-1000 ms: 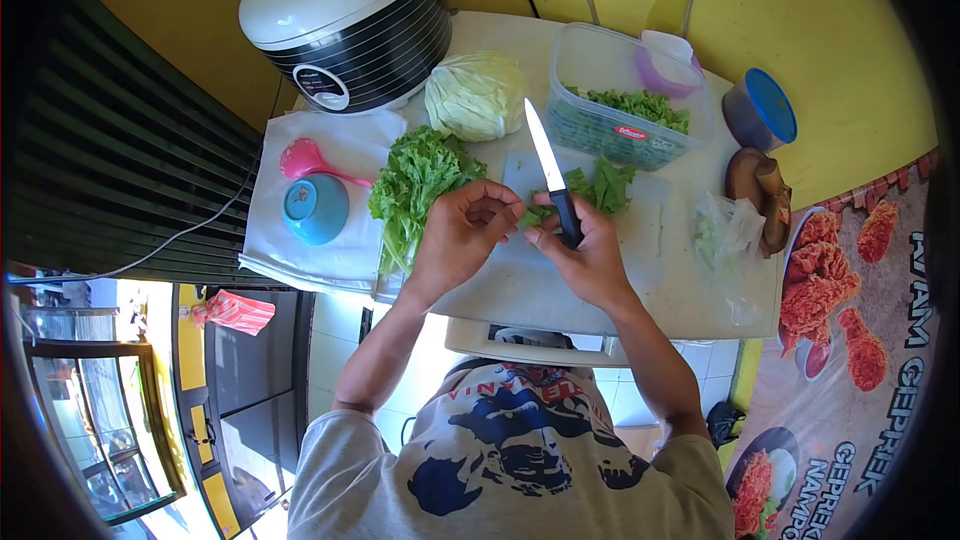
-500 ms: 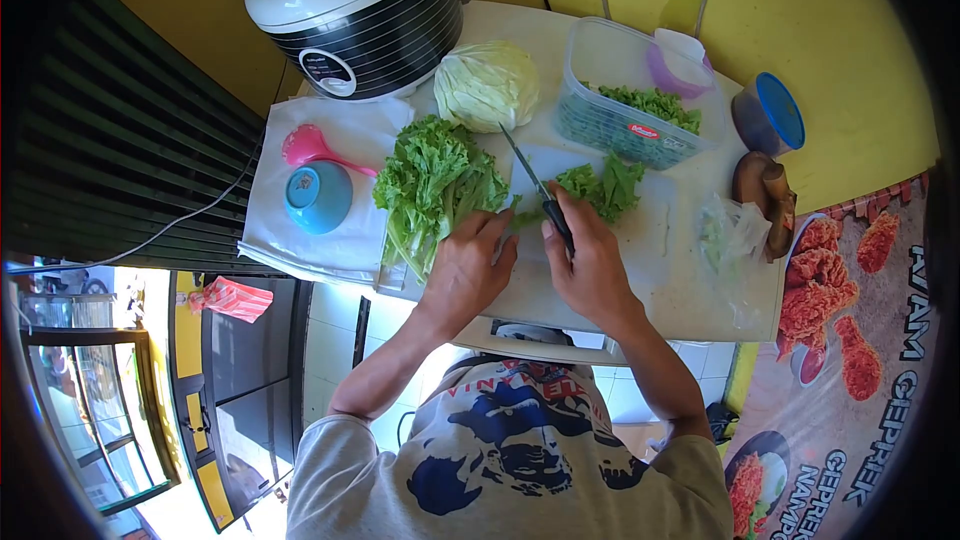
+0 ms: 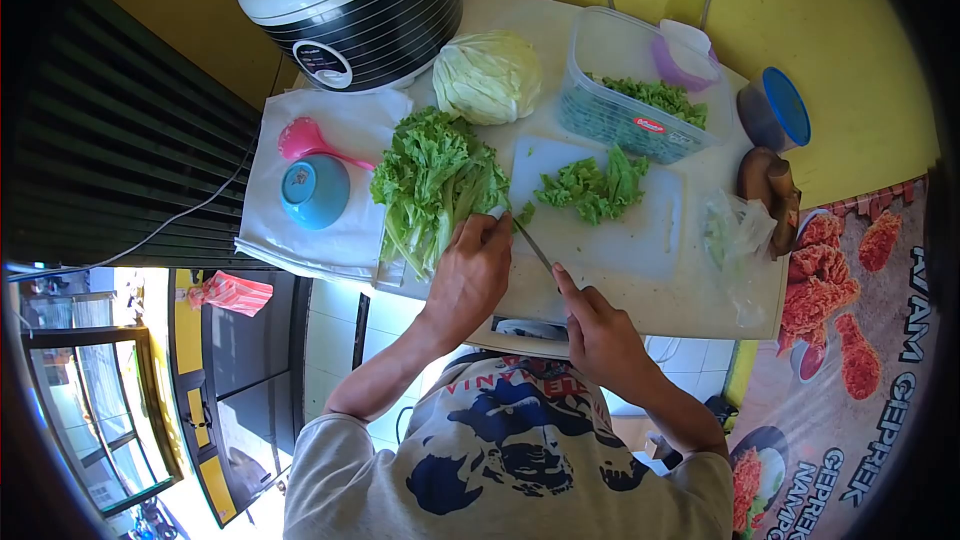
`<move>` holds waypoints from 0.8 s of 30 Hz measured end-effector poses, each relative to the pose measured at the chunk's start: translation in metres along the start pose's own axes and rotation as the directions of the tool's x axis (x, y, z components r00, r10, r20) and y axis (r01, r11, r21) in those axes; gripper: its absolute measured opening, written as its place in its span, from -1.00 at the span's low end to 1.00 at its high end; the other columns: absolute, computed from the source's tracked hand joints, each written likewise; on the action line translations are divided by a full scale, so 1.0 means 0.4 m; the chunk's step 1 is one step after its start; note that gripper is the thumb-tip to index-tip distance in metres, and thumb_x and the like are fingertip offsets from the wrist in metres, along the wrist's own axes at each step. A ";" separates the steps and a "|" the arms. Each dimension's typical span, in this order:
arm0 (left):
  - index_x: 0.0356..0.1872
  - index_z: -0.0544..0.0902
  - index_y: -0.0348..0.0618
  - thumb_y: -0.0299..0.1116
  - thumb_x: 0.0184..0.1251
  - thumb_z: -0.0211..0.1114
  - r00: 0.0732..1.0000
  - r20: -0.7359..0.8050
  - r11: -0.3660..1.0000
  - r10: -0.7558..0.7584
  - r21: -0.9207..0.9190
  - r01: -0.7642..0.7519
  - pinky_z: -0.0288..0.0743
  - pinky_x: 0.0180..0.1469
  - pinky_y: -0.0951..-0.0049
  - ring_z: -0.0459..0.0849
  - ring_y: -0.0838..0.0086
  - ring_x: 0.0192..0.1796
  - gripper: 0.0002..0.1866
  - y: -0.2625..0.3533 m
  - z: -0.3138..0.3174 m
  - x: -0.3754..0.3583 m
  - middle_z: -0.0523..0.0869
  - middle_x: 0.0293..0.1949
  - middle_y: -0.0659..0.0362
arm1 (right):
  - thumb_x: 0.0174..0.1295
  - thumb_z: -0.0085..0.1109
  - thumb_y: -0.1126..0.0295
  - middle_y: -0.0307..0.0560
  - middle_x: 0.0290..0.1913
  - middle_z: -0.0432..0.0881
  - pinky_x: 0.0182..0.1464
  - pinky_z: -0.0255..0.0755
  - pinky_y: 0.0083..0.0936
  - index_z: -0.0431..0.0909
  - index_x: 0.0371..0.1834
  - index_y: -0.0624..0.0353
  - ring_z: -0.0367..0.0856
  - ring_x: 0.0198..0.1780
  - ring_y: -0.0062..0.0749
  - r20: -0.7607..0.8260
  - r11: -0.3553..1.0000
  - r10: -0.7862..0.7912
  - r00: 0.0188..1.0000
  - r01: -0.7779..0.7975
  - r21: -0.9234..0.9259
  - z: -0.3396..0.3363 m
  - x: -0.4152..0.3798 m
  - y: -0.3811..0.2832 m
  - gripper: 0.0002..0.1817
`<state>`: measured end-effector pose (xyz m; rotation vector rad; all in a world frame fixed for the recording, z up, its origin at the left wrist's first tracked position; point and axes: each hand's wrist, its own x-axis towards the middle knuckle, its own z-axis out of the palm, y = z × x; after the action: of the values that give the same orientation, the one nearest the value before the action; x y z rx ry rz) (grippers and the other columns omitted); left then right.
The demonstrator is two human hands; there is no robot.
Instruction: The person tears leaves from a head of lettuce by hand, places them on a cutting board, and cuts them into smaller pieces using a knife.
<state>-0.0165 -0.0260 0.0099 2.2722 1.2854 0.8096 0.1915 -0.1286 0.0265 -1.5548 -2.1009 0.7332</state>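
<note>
My right hand (image 3: 605, 338) is closed round the handle of a knife (image 3: 536, 249), whose blade points up and left to the base of the leafy lettuce. With fingers bent together, my left hand (image 3: 468, 275) is at the lower right of the lettuce bunch (image 3: 435, 185); a small pale piece shows at its fingertips, too small to name. Cut lettuce leaves (image 3: 597, 186) lie on the white cutting board (image 3: 640, 245), right of the bunch. Behind the bunch sits a pale cabbage (image 3: 487, 77).
Behind the board, a clear container (image 3: 630, 125) holds chopped greens. A rice cooker (image 3: 350, 15) stands at the back left, near a pink ladle (image 3: 312, 143) and blue bowl (image 3: 314, 192). On the right are a plastic bag (image 3: 735, 240), a blue-lidded tub (image 3: 773, 110) and a brown object (image 3: 768, 188).
My right hand has moved down and right with the knife, off the cutting board. My left hand has its fingers drawn together, closer to the base of the lettuce.
</note>
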 end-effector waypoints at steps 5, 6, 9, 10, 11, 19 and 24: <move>0.12 0.69 -0.43 -0.59 0.38 0.30 1.000 -0.022 1.000 -0.005 0.005 0.005 0.68 -0.04 0.12 0.71 0.02 -0.04 -0.68 -0.003 0.004 -0.001 0.64 -0.10 -0.10 | 0.30 0.17 0.56 0.12 -0.18 0.58 -0.40 0.66 -0.15 0.09 0.71 0.21 0.66 -0.48 0.00 0.054 0.991 0.031 0.998 -0.023 -0.131 0.003 0.007 -0.016 -0.13; 0.12 0.69 -0.42 -0.59 0.37 0.30 1.000 -0.026 1.000 -0.005 0.010 0.005 0.69 -0.04 0.12 0.72 0.02 -0.05 -0.69 -0.004 0.004 0.000 0.64 -0.11 -0.10 | 0.29 0.19 0.55 0.14 -0.17 0.58 -0.41 0.66 -0.14 0.08 0.71 0.23 0.66 -0.49 0.01 0.070 0.986 0.048 0.996 -0.036 -0.161 0.002 0.009 -0.023 -0.12; 0.10 0.70 -0.39 -0.60 0.35 0.31 0.999 -0.034 1.000 -0.020 0.008 0.021 0.70 -0.08 0.12 0.74 0.00 -0.09 -0.69 -0.001 0.004 0.003 0.66 -0.14 -0.10 | 0.24 0.22 0.53 0.17 -0.14 0.58 -0.41 0.66 -0.14 0.06 0.71 0.26 0.68 -0.49 0.03 0.105 0.976 0.056 0.993 -0.032 -0.214 -0.003 0.037 -0.035 -0.08; 0.09 0.70 -0.39 -0.60 0.35 0.31 0.999 -0.038 1.000 -0.028 0.005 0.028 0.70 -0.10 0.13 0.74 0.00 -0.11 -0.70 0.000 0.003 0.005 0.67 -0.14 -0.10 | 0.22 0.22 0.53 0.17 -0.13 0.58 -0.41 0.66 -0.14 0.06 0.72 0.26 0.69 -0.48 0.03 0.119 0.975 0.061 0.991 -0.034 -0.219 -0.004 0.049 -0.039 -0.06; 0.08 0.71 -0.38 -0.60 0.34 0.31 0.999 -0.051 1.000 -0.017 0.009 0.018 0.71 -0.12 0.13 0.75 -0.01 -0.14 -0.70 -0.002 0.005 0.006 0.67 -0.15 -0.09 | 0.21 0.23 0.53 0.18 -0.12 0.58 -0.41 0.66 -0.14 0.05 0.72 0.26 0.70 -0.47 0.04 0.132 0.974 0.066 0.989 -0.035 -0.225 -0.007 0.061 -0.042 -0.05; 0.01 0.74 -0.35 -0.60 0.35 0.34 0.994 -0.090 0.997 -0.053 -0.052 0.049 0.71 -0.17 0.11 0.78 -0.02 -0.26 -0.76 -0.006 0.003 0.008 0.72 -0.18 -0.09 | 0.20 0.21 0.58 0.19 -0.16 0.60 -0.38 0.65 -0.10 0.13 0.69 0.28 0.70 -0.44 0.10 0.205 0.969 0.095 0.974 -0.043 -0.245 -0.075 0.053 -0.058 -0.10; 0.07 0.76 -0.29 -0.53 0.37 0.41 0.982 -0.175 0.997 -0.075 -0.049 0.067 0.70 -0.16 0.15 0.80 0.01 -0.22 -0.72 -0.007 -0.028 0.022 0.75 -0.10 -0.06 | 0.29 0.16 0.63 0.20 -0.18 0.62 -0.29 0.62 -0.06 0.24 0.64 0.24 0.68 -0.38 0.12 0.190 0.981 0.111 0.976 -0.077 -0.179 -0.094 0.030 -0.054 -0.22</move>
<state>-0.0222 -0.0164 0.0191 2.1477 1.4033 1.0224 0.1953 -0.1162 0.0697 -1.7474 -2.3000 0.7881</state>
